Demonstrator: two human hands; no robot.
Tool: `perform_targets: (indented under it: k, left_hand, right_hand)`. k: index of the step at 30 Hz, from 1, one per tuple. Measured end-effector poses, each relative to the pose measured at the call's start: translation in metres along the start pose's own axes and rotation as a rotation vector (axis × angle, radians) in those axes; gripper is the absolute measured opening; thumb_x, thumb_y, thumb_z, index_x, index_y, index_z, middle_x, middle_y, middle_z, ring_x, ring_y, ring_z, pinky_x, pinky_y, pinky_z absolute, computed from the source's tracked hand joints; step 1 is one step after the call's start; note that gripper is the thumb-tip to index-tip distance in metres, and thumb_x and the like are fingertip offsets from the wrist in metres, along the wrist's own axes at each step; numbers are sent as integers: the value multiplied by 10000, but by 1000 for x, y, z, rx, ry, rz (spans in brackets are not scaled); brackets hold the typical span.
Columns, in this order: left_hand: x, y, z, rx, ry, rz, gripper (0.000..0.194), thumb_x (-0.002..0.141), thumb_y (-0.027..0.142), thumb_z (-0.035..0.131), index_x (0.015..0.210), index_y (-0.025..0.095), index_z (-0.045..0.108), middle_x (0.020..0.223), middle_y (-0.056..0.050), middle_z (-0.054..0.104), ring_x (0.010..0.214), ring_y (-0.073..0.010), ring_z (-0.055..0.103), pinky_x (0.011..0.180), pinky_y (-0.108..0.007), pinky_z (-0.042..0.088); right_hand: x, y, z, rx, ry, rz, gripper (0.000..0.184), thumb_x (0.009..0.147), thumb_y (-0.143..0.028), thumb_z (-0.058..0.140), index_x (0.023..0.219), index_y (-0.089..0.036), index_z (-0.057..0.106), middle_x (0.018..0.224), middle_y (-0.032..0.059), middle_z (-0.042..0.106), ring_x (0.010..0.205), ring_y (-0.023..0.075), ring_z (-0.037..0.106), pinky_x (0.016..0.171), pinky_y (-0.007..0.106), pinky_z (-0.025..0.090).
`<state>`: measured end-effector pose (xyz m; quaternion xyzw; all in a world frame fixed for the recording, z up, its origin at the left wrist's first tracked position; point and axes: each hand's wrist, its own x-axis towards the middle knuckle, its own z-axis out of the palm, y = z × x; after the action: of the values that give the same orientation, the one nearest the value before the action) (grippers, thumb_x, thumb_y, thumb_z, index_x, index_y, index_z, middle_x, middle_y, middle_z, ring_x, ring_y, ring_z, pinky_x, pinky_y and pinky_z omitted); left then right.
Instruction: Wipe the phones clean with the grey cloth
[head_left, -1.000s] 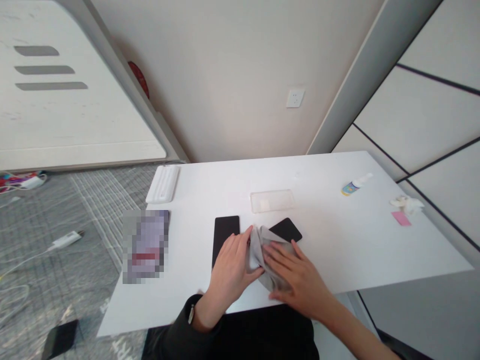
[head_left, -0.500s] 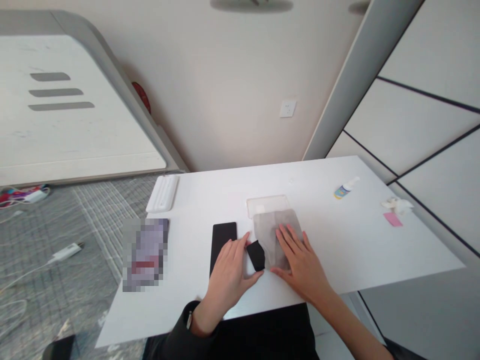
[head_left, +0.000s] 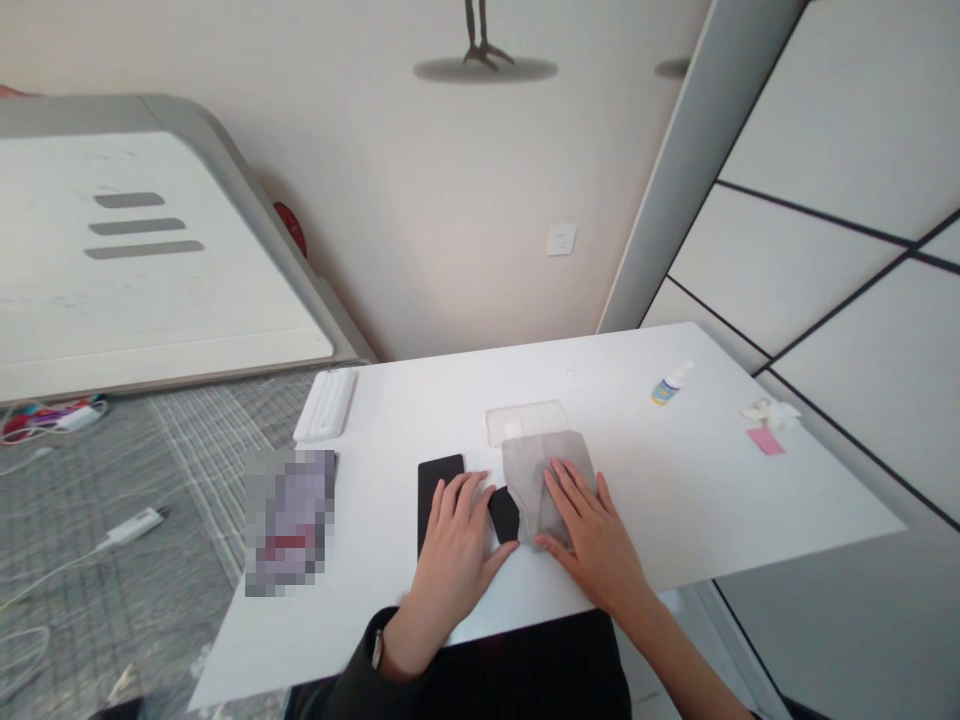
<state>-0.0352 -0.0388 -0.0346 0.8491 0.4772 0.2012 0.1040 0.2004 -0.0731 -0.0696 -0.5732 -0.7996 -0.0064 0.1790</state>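
My right hand (head_left: 596, 545) lies with its fingers stretched out on a grey cloth (head_left: 529, 470). At the cloth's left edge a dark, flat piece (head_left: 505, 517) shows; I cannot tell how far it reaches under the cloth. My left hand (head_left: 454, 545) is spread, its thumb and index finger at the edges of that piece. Beneath and beside the left hand's fingers lies a black, phone-shaped slab (head_left: 435, 480), partly covered by the hand. A clear phone case (head_left: 529, 420) rests just behind the cloth.
On the white table (head_left: 637, 470), a small spray bottle (head_left: 670, 387) stands towards the back right. Crumpled tissue (head_left: 780, 413) and a pink slip (head_left: 765, 441) lie near the right edge. At the left are a white case (head_left: 326, 405) and a pixelated flat object (head_left: 296, 520).
The camera view has tilted up slightly. Both hands stay by the cloth, with the left hand's fingers shifted a little over the black slab; less of the dark piece shows.
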Motion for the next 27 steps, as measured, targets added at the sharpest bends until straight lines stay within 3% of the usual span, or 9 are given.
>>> perform_targets:
  k: [5,7,11,15,17,19,23,25,27]
  left_hand:
    - [0,0,2,-130,5,-8,700,818,247,865,1386,213,457,1374,-146,633,1347,-364,585,1213,-690,383]
    - [-2,1,3,-190,12,-9,686,838,190,824,1390,212,419,1330,-143,658,1281,-325,643,1165,-613,481]
    - [-7,1,4,-289,9,10,431,899,89,644,1279,227,496,1165,-84,743,1076,-242,747,984,-414,632]
    - [-12,-1,10,-341,-9,65,381,821,-12,511,1079,237,638,1025,-21,802,984,-210,789,1112,-425,564]
    - [-14,-3,13,-351,-10,78,348,807,-17,501,979,230,675,928,-7,812,908,-202,803,1133,-429,549]
    - [-15,-2,15,-353,-10,79,286,849,12,521,946,221,691,864,-4,811,832,-199,808,1140,-445,544]
    - [-16,1,16,-348,12,78,308,943,85,527,1170,208,695,1109,-56,828,928,-216,818,1136,-492,547]
    - [-17,0,17,-349,24,96,321,929,83,520,1153,214,709,1113,-57,829,952,-223,818,1121,-487,559]
    - [-17,-1,18,-351,26,121,275,892,94,540,1045,217,733,990,-46,837,901,-227,822,1106,-475,572]
  right_hand:
    - [2,1,-2,-6,61,-2,827,1094,-563,412,1710,-155,40,1722,149,313,1603,348,275,1231,640,315]
    - [2,1,-4,-8,93,-16,793,1101,-531,405,1706,-129,86,1728,159,294,1620,348,223,1242,633,290]
    - [-1,-17,-10,0,138,-69,740,1106,-494,395,1687,-88,183,1735,150,279,1643,336,119,1291,585,164]
    - [-4,-48,-17,7,106,-299,746,1094,-551,421,1656,-78,293,1715,98,341,1645,289,122,1322,527,-16]
    - [-3,-49,-19,-1,100,-361,729,1093,-548,432,1654,-99,308,1692,76,390,1641,250,147,1323,516,-53]
    - [-1,-38,-20,-26,129,-284,686,1106,-483,425,1661,-104,290,1674,87,421,1638,230,165,1325,510,-36]
    - [-1,-25,-20,-71,198,-34,685,1111,-446,395,1662,-57,270,1688,153,382,1643,307,131,1313,549,45]
    - [-2,-34,-19,-51,157,-129,743,1095,-543,402,1656,-67,299,1697,133,369,1643,319,127,1317,539,38]
    - [-2,-42,-19,-18,97,-297,772,1078,-627,400,1658,-124,319,1692,72,390,1639,272,165,1329,500,4]
